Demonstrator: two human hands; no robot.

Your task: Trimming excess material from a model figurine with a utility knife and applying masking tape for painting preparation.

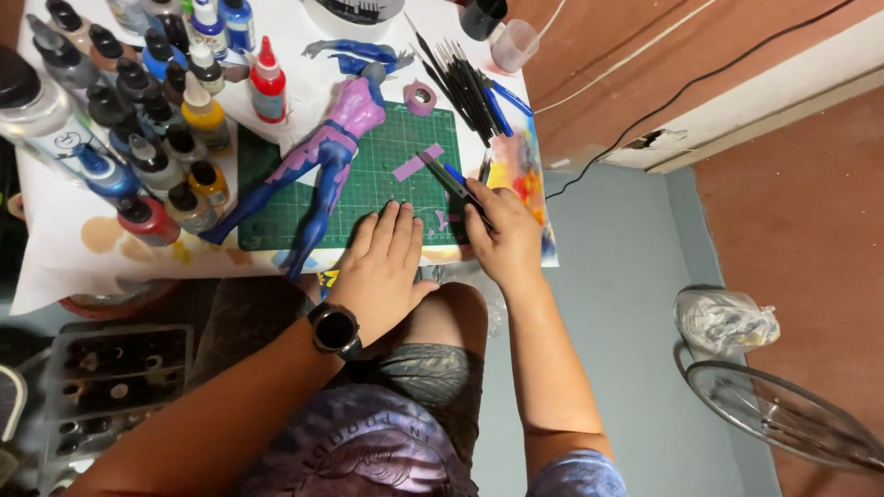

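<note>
Purple tape strip (419, 162) beyond knife (453, 180) pinched in right hand (505, 237); left hand (382, 267) flat, spread.

paint bottles (138, 120), brushes (460, 78), tape roll (420, 97)

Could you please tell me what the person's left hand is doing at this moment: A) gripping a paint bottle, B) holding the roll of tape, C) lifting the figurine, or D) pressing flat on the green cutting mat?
D: the left hand lies palm-down with its fingers spread on the lower edge of the green cutting mat, while the right hand holds a craft knife beside it.
</note>
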